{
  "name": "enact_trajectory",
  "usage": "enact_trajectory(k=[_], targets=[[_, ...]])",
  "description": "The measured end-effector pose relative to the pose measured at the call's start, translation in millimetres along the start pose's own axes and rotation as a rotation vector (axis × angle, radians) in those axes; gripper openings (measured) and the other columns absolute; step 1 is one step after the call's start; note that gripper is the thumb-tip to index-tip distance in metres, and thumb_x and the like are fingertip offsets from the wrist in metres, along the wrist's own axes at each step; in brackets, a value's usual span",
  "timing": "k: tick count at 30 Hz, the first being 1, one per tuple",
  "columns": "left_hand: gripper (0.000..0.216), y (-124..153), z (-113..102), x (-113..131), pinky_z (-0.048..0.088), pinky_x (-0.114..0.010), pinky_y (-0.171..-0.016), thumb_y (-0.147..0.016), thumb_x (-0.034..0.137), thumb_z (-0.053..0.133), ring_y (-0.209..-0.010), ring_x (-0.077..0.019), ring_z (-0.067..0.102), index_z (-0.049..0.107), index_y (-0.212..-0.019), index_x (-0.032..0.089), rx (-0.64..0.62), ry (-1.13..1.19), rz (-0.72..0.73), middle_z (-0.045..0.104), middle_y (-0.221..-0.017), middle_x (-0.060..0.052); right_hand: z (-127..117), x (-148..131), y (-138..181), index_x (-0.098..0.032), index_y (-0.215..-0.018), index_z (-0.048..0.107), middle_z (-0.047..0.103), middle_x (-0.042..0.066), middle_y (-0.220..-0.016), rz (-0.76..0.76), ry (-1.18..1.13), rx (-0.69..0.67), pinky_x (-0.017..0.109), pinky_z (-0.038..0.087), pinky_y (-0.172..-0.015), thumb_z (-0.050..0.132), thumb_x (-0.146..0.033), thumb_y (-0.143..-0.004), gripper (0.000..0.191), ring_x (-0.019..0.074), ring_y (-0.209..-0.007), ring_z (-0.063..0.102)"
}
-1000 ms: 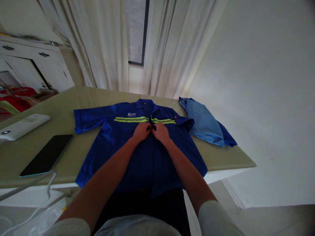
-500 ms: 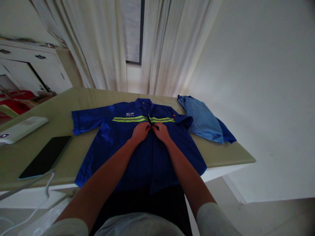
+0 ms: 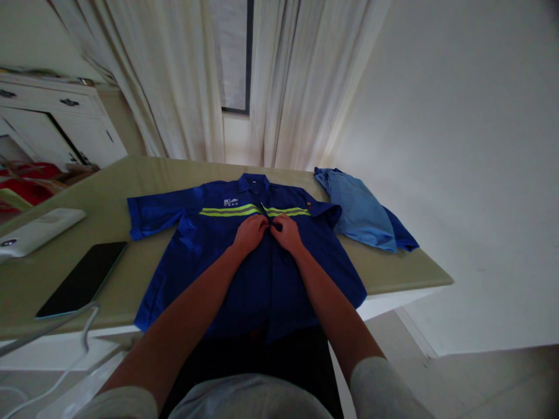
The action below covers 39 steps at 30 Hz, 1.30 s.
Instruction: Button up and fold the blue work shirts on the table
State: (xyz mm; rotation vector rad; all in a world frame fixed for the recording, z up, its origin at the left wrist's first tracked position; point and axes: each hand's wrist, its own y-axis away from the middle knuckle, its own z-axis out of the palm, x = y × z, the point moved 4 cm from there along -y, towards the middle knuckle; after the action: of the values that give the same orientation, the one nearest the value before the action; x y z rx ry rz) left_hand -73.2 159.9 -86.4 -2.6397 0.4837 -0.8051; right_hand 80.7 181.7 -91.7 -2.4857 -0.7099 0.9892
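A dark blue short-sleeved work shirt lies face up on the table, its collar pointing away from me. A yellow-green and grey reflective band crosses its chest, with a white print above it on the left. My left hand pinches the front edge of the shirt just below the band. Close beside it, my right hand is closed on the other front edge, and the cloth lifts slightly between them. The fingertips hide whatever small part of the front they hold.
Light blue and dark blue folded clothing lies at the table's right end, touching the shirt's sleeve. On the left are a black phone, a white device and a white cable. Curtains hang behind the table.
My hands stay at the same spot on the shirt front. The right fingers have shifted slightly, and the cloth between the hands opens a little more.
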Motion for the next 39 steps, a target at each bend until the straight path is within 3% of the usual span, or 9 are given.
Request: enact_trajectory(k=[3, 6, 10, 13, 19, 24, 33, 37, 39], targets=[[0.012, 1.0, 1.9, 1.7, 0.051, -0.037, -0.093, -0.101, 0.016, 0.053, -0.102, -0.0260, 0.067, 0.065, -0.103, 0.019, -0.008, -0.038, -0.011, 0.072, -0.105, -0.010, -2.6, 0.2, -0.6, -0.021, -0.081, 0.073, 0.074, 0.007, -0.092, 0.005, -0.061, 0.031, 0.031, 0.052, -0.085, 0.062, -0.026, -0.092, 0.016, 0.0216, -0.089, 0.066], [0.013, 1.2, 2.6, 5.0, 0.051, -0.037, -0.094, -0.101, 0.015, 0.052, -0.104, -0.0259, 0.067, 0.063, -0.106, 0.019, -0.026, -0.037, 0.017, 0.072, -0.106, -0.010, -3.5, 6.4, -2.0, -0.021, -0.072, 0.071, 0.072, 0.005, -0.081, 0.112, -0.114, 0.041, 0.030, 0.051, -0.079, 0.053, -0.027, -0.097, 0.031, 0.0194, -0.079, 0.066], [0.011, 0.9, 0.0, 6.8, 0.052, -0.037, -0.094, -0.101, 0.016, 0.053, -0.102, -0.0248, 0.067, 0.063, -0.104, 0.020, -0.040, 0.007, 0.043, 0.072, -0.105, -0.009, -2.2, 12.8, -2.7, -0.019, -0.081, 0.077, 0.077, 0.005, -0.089, 0.211, -0.197, -0.015, 0.031, 0.051, -0.079, 0.063, -0.025, -0.089, 0.017, 0.0209, -0.083, 0.070], [0.010, 1.2, -1.5, 7.0, 0.052, -0.037, -0.092, -0.101, 0.017, 0.054, -0.100, -0.0245, 0.066, 0.064, -0.103, 0.020, -0.013, 0.016, 0.050, 0.071, -0.105, -0.009, -3.1, 14.6, -2.0, -0.019, -0.084, 0.078, 0.078, 0.005, -0.090, 0.231, -0.232, -0.003, 0.031, 0.052, -0.079, 0.063, -0.029, -0.089, 0.019, 0.0215, -0.084, 0.071], [0.010, 0.1, 1.2, 3.5, 0.052, -0.035, -0.090, -0.100, 0.014, 0.055, -0.097, -0.0236, 0.065, 0.064, -0.097, 0.019, 0.034, 0.036, 0.021, 0.069, -0.102, -0.009, -2.6, 17.9, -1.2, -0.019, -0.082, 0.075, 0.075, 0.004, -0.083, 0.243, -0.103, 0.049, 0.032, 0.052, -0.075, 0.076, -0.033, -0.077, 0.015, 0.0205, -0.074, 0.065], [0.011, -0.7, -1.3, 2.8, 0.052, -0.035, -0.091, -0.099, 0.014, 0.057, -0.098, -0.0234, 0.066, 0.067, -0.098, 0.019, -0.009, 0.042, 0.026, 0.070, -0.103, -0.009, 0.1, 13.3, -1.0, -0.018, -0.079, 0.071, 0.070, 0.007, -0.085, 0.134, 0.002, 0.057, 0.033, 0.050, -0.077, 0.069, -0.026, -0.081, 0.009, 0.0216, -0.078, 0.063], [0.016, 3.8, -4.2, 7.7, 0.051, -0.033, -0.090, -0.101, 0.017, 0.053, -0.100, -0.0237, 0.066, 0.068, -0.105, 0.022, -0.025, -0.027, -0.020, 0.069, -0.105, -0.009, 0.6, 1.9, 0.9, -0.020, -0.085, 0.070, 0.071, 0.008, -0.097, -0.003, -0.057, 0.047, 0.033, 0.051, -0.086, 0.064, -0.026, -0.086, 0.008, 0.0229, -0.091, 0.064], [0.015, 2.3, -2.9, 6.6, 0.052, -0.034, -0.093, -0.100, 0.016, 0.054, -0.102, -0.0238, 0.067, 0.067, -0.105, 0.020, -0.043, -0.016, -0.030, 0.072, -0.107, -0.009, -2.6, 6.9, -1.5, -0.021, -0.072, 0.068, 0.072, 0.006, -0.085, 0.116, -0.150, 0.029, 0.031, 0.050, -0.083, 0.052, -0.029, -0.096, 0.030, 0.0210, -0.084, 0.065], [0.013, 1.2, -3.1, 5.7, 0.052, -0.035, -0.094, -0.100, 0.017, 0.056, -0.103, -0.0242, 0.068, 0.068, -0.105, 0.020, -0.040, -0.009, -0.020, 0.073, -0.108, -0.008, -3.6, 12.2, -2.4, -0.020, -0.071, 0.070, 0.073, 0.004, -0.082, 0.198, -0.190, 0.014, 0.031, 0.051, -0.080, 0.054, -0.028, -0.094, 0.029, 0.0209, -0.081, 0.066]])
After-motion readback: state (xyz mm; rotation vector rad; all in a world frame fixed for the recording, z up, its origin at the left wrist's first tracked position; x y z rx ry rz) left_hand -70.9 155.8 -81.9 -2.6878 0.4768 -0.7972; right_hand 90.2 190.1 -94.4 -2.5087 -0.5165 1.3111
